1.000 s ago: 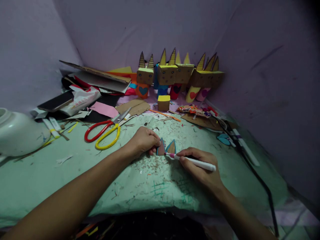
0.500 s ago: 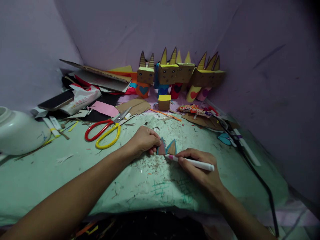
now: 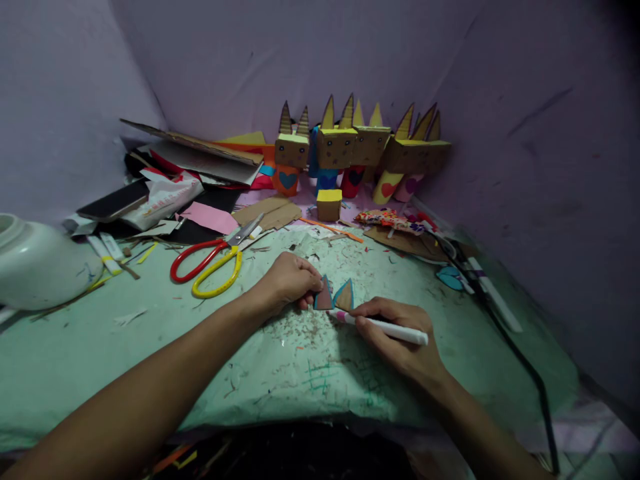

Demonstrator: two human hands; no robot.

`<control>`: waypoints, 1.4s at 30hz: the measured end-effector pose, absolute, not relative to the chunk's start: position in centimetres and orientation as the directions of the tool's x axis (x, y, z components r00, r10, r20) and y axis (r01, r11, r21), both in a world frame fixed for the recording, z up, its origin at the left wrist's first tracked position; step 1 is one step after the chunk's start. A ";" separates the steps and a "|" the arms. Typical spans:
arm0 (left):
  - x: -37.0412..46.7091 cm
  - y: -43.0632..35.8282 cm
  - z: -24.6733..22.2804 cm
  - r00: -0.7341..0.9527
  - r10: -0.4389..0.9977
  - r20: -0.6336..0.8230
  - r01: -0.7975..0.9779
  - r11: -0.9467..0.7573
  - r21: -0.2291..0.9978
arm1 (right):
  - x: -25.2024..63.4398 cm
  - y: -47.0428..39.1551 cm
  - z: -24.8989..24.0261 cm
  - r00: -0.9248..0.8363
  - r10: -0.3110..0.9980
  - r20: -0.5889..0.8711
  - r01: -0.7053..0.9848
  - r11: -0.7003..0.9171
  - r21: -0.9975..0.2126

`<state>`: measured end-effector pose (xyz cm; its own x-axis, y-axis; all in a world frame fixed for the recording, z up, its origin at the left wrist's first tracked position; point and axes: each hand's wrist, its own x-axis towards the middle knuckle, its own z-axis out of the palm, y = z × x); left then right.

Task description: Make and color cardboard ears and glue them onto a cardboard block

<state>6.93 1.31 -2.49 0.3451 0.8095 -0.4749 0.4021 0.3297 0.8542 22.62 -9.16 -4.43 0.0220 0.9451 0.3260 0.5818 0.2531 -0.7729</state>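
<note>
Two small cardboard triangles with blue edges lie side by side on the green table cover. The left triangle (image 3: 324,295) is reddish-purple inside, while the right triangle (image 3: 344,296) is plain brown. Fingertips of my left hand (image 3: 296,280) pinch the left triangle at its left side. My right hand (image 3: 400,333) grips a white marker (image 3: 400,331) with a pink band, its tip pointing left at the lower edge of the left triangle. Dark crumbs are scattered below.
Red-and-yellow-handled scissors (image 3: 215,263) lie left of my hands, near a white jar (image 3: 43,263). Cardboard figures with pointed ears (image 3: 337,148) and a small box (image 3: 329,205) stand behind. A black cable (image 3: 515,347) crosses the right side.
The marker in my right hand has shifted slightly left along the lower edge of the left triangle. My left hand stays put.
</note>
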 end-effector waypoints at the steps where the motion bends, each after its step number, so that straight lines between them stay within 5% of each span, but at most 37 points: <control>1: 6.9 1.3 -2.5 0.346 0.809 -0.474 0.401 0.330 0.855 | 22.6 -9.2 -4.4 0.040 0.943 0.329 0.580 0.247 -0.776; 42: 7.0 1.3 -2.4 0.349 0.813 -0.467 0.392 0.326 0.860 | 22.7 -8.4 -5.4 0.078 0.911 0.405 0.537 0.304 -0.787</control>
